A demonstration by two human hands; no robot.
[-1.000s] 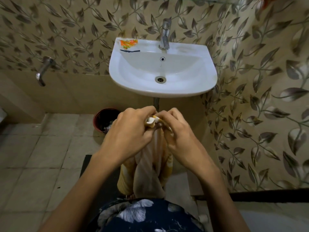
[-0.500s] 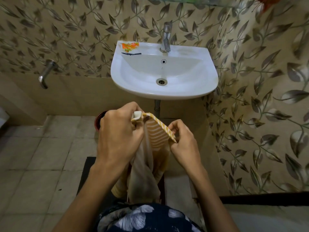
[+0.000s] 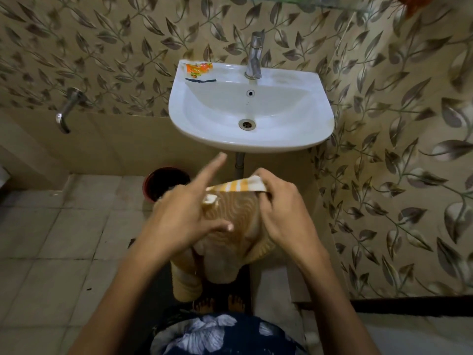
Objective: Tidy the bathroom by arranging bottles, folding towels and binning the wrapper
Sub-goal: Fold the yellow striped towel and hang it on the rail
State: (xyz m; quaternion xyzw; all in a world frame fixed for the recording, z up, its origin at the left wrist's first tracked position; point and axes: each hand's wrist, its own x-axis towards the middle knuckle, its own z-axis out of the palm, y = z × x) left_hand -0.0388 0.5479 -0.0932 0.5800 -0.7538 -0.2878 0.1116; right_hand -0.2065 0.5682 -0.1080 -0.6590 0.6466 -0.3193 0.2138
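I see the right hand (image 3: 284,213) pinching the striped towel (image 3: 230,226) at its top edge below the sink (image 3: 320,129) — left hand (image 3: 179,216) at nine o'clock, fingers splayed, gripping nothing — wrapper (image 3: 199,70) on the sink's eleven o'clock corner

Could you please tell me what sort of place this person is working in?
Most likely a small home bathroom: a wall-mounted white washbasin with a chrome tap, leaf-patterned wall tiles, and a second tap low on the wall.

Bare forearms, no sleeves, nothing on either wrist. Dark navy garment (image 3: 225,334) with big pale grey-white flower print, well below the left hand (image 3: 184,213) and right hand (image 3: 284,211). Barefoot too.
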